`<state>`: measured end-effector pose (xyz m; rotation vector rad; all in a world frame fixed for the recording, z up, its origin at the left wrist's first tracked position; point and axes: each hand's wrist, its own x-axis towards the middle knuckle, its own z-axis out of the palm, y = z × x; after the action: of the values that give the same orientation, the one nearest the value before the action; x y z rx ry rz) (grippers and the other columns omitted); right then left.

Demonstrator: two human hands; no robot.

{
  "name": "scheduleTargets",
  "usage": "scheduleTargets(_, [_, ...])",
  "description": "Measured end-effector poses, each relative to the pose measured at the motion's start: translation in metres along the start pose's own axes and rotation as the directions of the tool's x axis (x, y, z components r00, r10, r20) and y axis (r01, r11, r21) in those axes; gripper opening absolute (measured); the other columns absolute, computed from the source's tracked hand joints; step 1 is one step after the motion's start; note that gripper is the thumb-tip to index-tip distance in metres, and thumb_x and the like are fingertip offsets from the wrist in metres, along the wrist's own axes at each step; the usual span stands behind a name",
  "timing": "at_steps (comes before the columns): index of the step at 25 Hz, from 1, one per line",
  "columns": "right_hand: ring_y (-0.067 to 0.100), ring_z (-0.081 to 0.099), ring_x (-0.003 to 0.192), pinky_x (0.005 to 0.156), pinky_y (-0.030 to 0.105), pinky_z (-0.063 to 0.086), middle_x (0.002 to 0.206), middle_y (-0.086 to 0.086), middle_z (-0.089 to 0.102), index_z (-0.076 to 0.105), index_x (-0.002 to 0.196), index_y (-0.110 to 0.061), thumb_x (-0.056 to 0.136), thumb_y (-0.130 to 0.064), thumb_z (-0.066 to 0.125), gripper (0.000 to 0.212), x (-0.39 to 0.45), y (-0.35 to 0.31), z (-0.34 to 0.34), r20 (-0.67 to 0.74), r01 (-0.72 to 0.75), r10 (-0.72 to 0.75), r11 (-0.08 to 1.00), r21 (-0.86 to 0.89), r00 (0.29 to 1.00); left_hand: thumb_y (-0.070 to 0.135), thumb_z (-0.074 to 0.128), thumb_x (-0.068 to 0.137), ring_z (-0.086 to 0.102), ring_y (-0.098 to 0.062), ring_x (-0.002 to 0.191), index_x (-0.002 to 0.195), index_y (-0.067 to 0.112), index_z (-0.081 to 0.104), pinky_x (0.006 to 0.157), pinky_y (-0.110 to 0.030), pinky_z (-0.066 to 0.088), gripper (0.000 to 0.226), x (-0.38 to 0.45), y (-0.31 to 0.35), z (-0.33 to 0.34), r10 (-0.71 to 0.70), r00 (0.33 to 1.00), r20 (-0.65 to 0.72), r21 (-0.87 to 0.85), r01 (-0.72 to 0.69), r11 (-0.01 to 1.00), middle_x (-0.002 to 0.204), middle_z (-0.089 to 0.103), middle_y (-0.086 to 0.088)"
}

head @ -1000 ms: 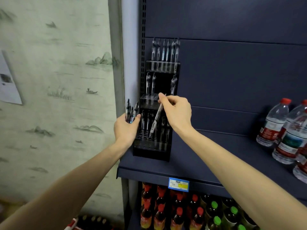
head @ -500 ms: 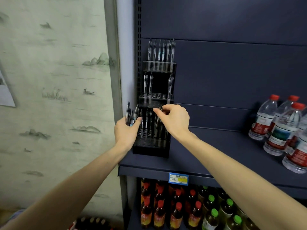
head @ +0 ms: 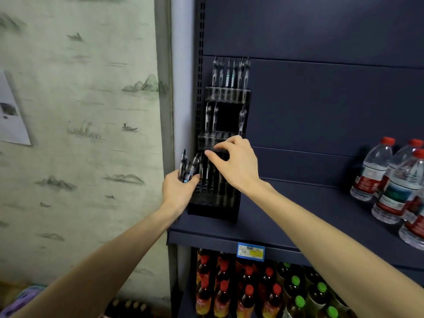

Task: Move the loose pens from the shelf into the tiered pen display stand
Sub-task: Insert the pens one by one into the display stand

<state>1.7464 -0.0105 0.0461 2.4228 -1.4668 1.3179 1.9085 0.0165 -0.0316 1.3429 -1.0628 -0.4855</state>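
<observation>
Several loose clear-barrelled pens (head: 187, 167) stay bunched in the gripping left hand (head: 177, 191) – a ready supply – beside the black tiered plastic stand (head: 215, 203) on the dark-blue shelf (head: 286, 216); right hand (head: 234, 164), fingertips pinched, seats one in the bottom tier

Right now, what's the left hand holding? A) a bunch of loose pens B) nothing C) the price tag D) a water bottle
A: the left hand grips a bunch of loose pens upright beside the pen display stand, their tops sticking up above its fingers.
</observation>
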Motion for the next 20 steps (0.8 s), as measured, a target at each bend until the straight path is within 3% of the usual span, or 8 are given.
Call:
scheduleTargets(3, [0.019,0.048,0.122,0.104,0.040,0.040,0.118,-0.009,0.064,0.079,0.105,-0.032,0.091,-0.060,0.064,0.035,0.006,-0.009,0.006,0.140,0.070,-0.075,0.997,0.035,0.987,0.022,0.080,0.084,0.049,-0.016,0.052,0.055,0.026,0.059,0.056,-0.031,0.041,0.036,0.003,0.001,0.002,-0.014,0.998,0.061,-0.025,0.015,1.000,0.051,0.055,0.009])
scheduleTargets(6, [0.019,0.053,0.120,0.103,0.046,0.042,0.113,-0.012,0.068,0.080,0.094,-0.034,0.089,-0.054,0.070,0.023,0.011,-0.012,0.015,0.181,0.019,-0.041,0.993,0.118,0.983,0.025,0.081,0.086,0.046,-0.018,0.044,0.060,0.024,0.054,0.047,-0.031,0.041,0.037,0.001,0.004,0.004,-0.015,0.992,0.126,-0.063,0.023,0.998,0.050,0.051,0.001])
scheduleTargets(9, [0.010,0.068,0.094,0.090,0.045,0.054,0.089,-0.014,0.074,0.079,0.086,-0.029,0.088,-0.049,0.071,0.022,0.019,-0.010,0.014,0.076,-0.128,0.109,0.940,0.318,0.991,0.032,0.083,0.086,0.045,-0.016,0.043,0.064,0.018,0.053,0.044,-0.027,0.040,0.039,0.002,0.001,0.000,-0.002,0.989,0.149,-0.096,0.016,0.995,0.049,0.050,-0.001])
scheduleTargets(12, [0.007,0.070,0.080,0.082,0.042,0.058,0.079,-0.012,0.074,0.078,0.088,-0.025,0.091,-0.047,0.070,0.023,0.030,-0.007,0.003,-0.047,-0.236,0.281,0.874,0.425,0.959,0.052,0.083,0.079,0.050,-0.013,0.054,0.067,0.009,0.062,0.056,-0.031,0.043,0.049,0.005,-0.011,-0.011,0.013,0.995,0.101,-0.051,-0.008,0.999,0.056,0.060,-0.003])
scheduleTargets(14, [0.006,0.069,0.078,0.079,0.040,0.059,0.078,-0.012,0.072,0.077,0.089,-0.025,0.093,-0.044,0.069,0.021,0.033,-0.002,0.001,-0.079,-0.223,0.271,0.898,0.380,0.959,0.061,0.080,0.077,0.049,-0.014,0.059,0.071,0.005,0.062,0.060,-0.034,0.042,0.059,0.009,-0.020,-0.017,-0.007,0.998,0.058,-0.046,0.010,0.999,0.059,0.060,-0.002])
scheduleTargets(17, [0.008,0.067,0.080,0.076,0.039,0.058,0.075,-0.014,0.070,0.075,0.088,-0.028,0.094,-0.045,0.066,0.020,0.027,0.001,0.003,-0.052,-0.104,0.115,0.978,0.179,0.992,0.066,0.073,0.079,0.041,-0.021,0.058,0.066,0.024,0.053,0.060,-0.038,0.035,0.048,0.013,-0.020,-0.022,-0.041,0.999,0.035,-0.060,0.043,0.997,0.055,0.045,0.005])
scheduleTargets(20, [0.011,0.066,0.087,0.078,0.040,0.057,0.075,-0.016,0.068,0.074,0.088,-0.032,0.093,-0.048,0.065,0.020,0.026,0.002,0.005,-0.039,-0.066,0.071,0.993,0.103,0.997,0.059,0.067,0.078,0.042,-0.022,0.060,0.065,0.032,0.054,0.061,-0.043,0.033,0.033,0.016,-0.017,-0.025,-0.022,0.997,0.078,-0.071,0.028,0.997,0.058,0.048,0.005])
